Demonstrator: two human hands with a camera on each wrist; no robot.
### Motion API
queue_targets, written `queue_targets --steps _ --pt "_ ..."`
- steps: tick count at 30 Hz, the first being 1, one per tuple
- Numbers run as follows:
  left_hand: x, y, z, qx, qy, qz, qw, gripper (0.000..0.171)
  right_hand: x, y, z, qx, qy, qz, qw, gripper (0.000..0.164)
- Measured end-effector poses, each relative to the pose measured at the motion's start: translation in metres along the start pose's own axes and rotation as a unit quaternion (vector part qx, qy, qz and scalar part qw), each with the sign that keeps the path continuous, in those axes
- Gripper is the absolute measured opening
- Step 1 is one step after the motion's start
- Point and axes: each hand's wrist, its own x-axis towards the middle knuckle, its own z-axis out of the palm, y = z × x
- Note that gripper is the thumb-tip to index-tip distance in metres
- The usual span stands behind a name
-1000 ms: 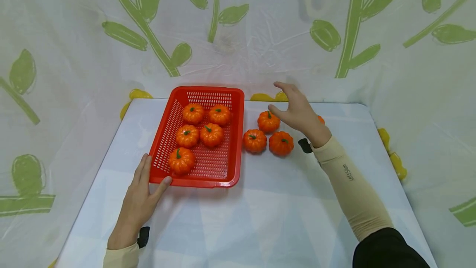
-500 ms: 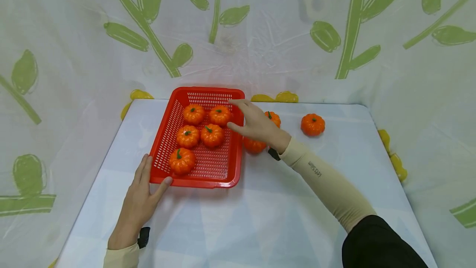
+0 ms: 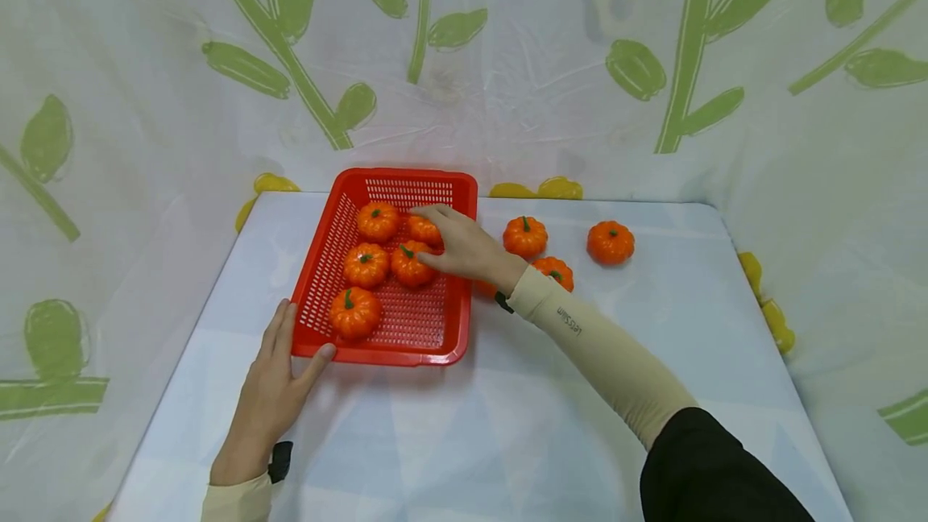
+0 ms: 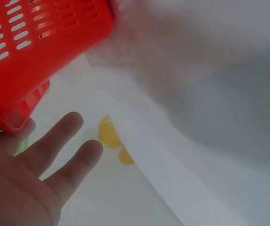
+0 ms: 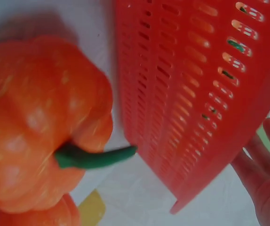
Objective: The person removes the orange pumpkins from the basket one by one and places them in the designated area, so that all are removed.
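Note:
Several small orange pumpkins with green stems sit in a red perforated basket (image 3: 395, 358) in the head view. My left hand (image 3: 270, 393) rests at its front left corner, fingers straight along the side and thumb on the front rim. My right hand (image 3: 467, 246) reaches over the basket's right rim. Its fingers and thumb are spread above the back right pumpkin (image 3: 423, 230), partly covering it, with the thumb near the pumpkin (image 3: 410, 266) in front. In the right wrist view, the fingers of this hand (image 5: 266, 181) show extended past the basket rim.
Right of the basket stand more pumpkins: one at the back (image 3: 525, 237), one in front (image 3: 554, 271) partly behind the forearm, and one farther right (image 3: 611, 243). Another is mostly hidden by the right wrist. A leaf-printed sheet (image 3: 536, 119) hangs behind the white table (image 3: 435, 441).
My right hand has moved left from above the pumpkins on the table to inside the basket's right side, lowering over the back right pumpkin. The left hand and basket have stayed still.

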Motion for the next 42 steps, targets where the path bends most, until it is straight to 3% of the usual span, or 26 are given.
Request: queue_targets --steps 5,15,31,42 --pt "0.001 0.000 0.000 -0.003 -0.001 -0.003 1.0000 0.094 0.009 -0.005 0.006 0.001 -0.003 0.009 1.000 0.072" --pt "0.000 0.000 0.002 -0.002 0.001 -0.005 1.0000 0.093 0.026 -0.006 0.027 -0.017 -0.049 0.025 0.998 0.076" --pt "0.000 0.000 0.002 0.002 0.000 -0.008 1.0000 0.094 0.028 -0.003 0.042 -0.086 -0.117 0.078 0.986 0.077" --pt "0.000 0.000 0.002 0.002 -0.001 -0.012 0.9999 0.094 0.027 -0.004 0.046 -0.151 -0.131 0.056 0.978 0.070"
